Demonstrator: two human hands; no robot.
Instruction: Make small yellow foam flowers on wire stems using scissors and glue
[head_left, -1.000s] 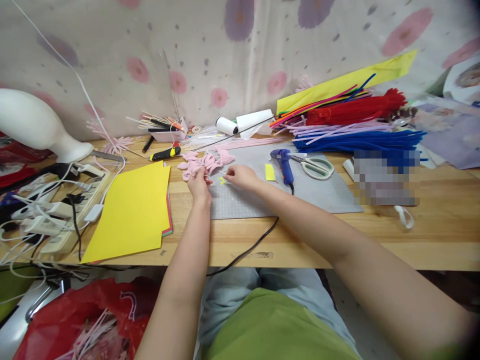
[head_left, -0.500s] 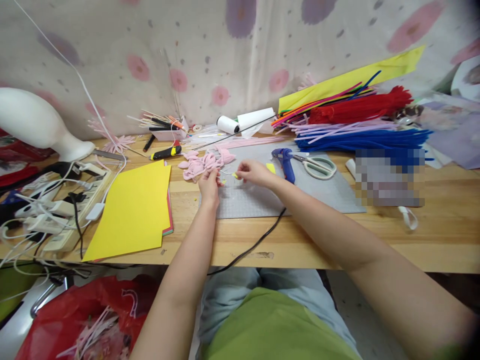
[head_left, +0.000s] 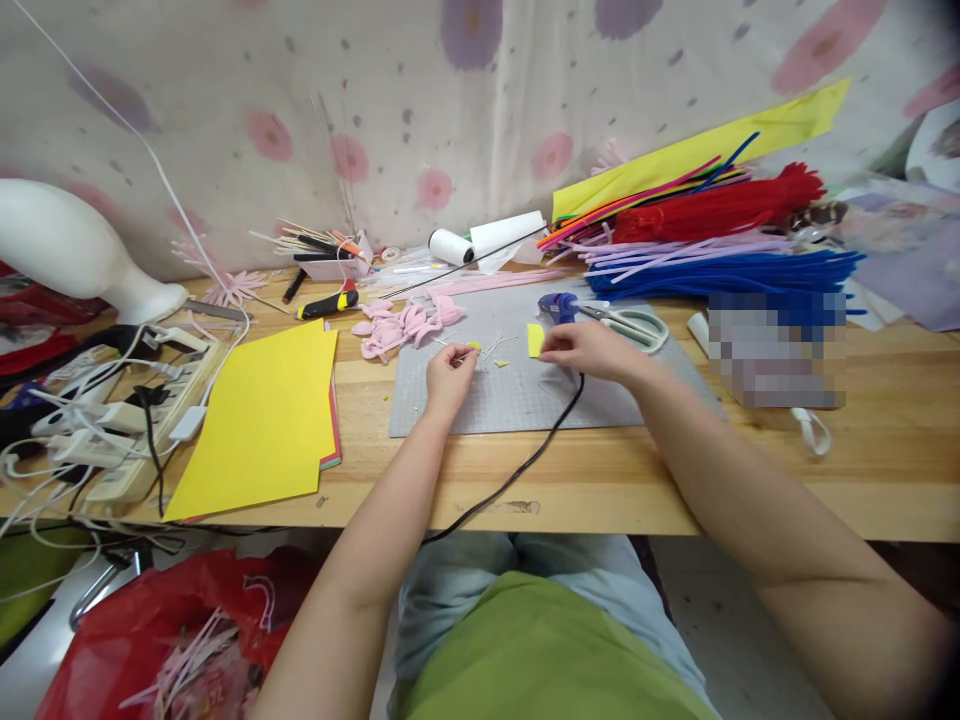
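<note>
Pinches a small yellow piece [head_left: 475,346] between thumb and forefinger of the left hand [head_left: 450,378], fingers nearly closed, over the grey mat [head_left: 517,408]. Has thin white strands [head_left: 497,345] and a yellow scrap [head_left: 502,364] just right of the fingertips. Holds the right hand [head_left: 589,350] partly curled at the lower right edge of a yellow rectangle [head_left: 535,341]; cannot tell whether gripping. Has the glue gun [head_left: 558,306], partly hidden, and scissors [head_left: 639,330] beyond the right hand; pink fuzzy pieces [head_left: 405,328] beyond the left. Has yellow paper [head_left: 262,420] farther left on the desk [head_left: 600,500].
</note>
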